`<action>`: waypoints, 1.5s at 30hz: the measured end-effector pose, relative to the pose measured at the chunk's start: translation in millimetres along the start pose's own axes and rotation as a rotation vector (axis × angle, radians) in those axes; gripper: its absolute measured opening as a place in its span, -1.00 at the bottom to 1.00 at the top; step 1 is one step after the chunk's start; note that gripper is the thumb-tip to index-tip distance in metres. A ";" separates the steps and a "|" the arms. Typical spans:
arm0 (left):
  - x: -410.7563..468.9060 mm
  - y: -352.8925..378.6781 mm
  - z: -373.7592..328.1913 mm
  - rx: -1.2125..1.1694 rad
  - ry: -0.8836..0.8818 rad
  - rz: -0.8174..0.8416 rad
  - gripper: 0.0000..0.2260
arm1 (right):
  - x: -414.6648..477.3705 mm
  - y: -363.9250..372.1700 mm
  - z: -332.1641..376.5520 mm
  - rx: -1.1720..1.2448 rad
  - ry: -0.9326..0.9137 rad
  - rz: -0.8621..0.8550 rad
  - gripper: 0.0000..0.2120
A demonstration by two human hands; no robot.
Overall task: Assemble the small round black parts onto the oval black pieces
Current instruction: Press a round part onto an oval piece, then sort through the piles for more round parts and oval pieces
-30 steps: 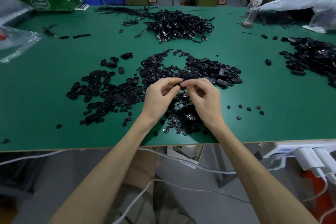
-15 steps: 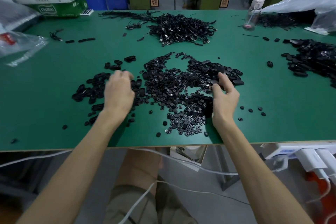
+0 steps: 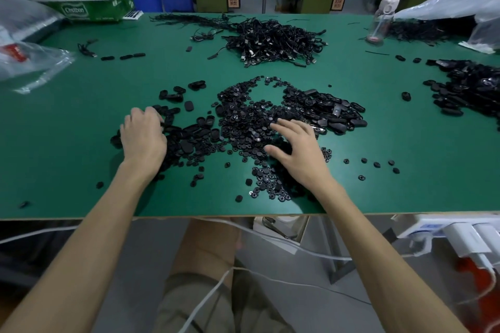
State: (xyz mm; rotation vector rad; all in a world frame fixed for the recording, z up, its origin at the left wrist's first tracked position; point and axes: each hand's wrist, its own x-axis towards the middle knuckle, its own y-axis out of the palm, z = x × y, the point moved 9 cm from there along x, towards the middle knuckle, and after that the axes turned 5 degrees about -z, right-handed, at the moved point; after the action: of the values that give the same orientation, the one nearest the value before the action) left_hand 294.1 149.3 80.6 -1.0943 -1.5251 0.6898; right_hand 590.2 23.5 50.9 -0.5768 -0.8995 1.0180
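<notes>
Right hand [image 3: 297, 154] shifted onto round parts [image 3: 243, 127] (fingers spread).

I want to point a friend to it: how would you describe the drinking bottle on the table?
Start at the green table and look to its far right side, beyond the heap of black cables. The bottle stands upright there, beside clear plastic bags. It alone is tall and see-through with a pale cap; most of what lies around it is low and black.

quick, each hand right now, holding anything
left hand: fingers curled over the oval pieces, hold cannot be told
right hand: open over the round parts
</notes>
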 end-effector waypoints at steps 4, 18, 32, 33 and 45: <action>-10.1 -7.9 -33.0 -0.361 0.038 -0.001 -0.87 | -1.5 4.9 4.2 -0.079 -0.064 -0.003 -0.71; -64.1 57.8 -152.1 -1.510 -0.215 0.551 -0.84 | -4.9 -19.0 6.4 0.139 -0.050 -0.207 -0.97; -70.8 52.7 -158.1 -1.384 0.034 0.427 -0.74 | -4.3 -31.2 -10.3 0.687 0.070 -0.214 -0.86; -70.7 53.2 -157.9 -1.387 0.031 0.433 -0.73 | -4.4 -31.4 -10.7 0.693 0.069 -0.214 -0.87; -70.8 55.7 -155.5 -1.434 0.009 0.429 -0.74 | -4.4 -29.1 -14.8 0.728 0.086 -0.231 -0.93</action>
State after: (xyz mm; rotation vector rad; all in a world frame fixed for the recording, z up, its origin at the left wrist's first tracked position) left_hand 458.3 88.6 40.4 -2.4977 -1.7365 -0.3117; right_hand 615.4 6.8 63.9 0.0964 -0.4507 1.0140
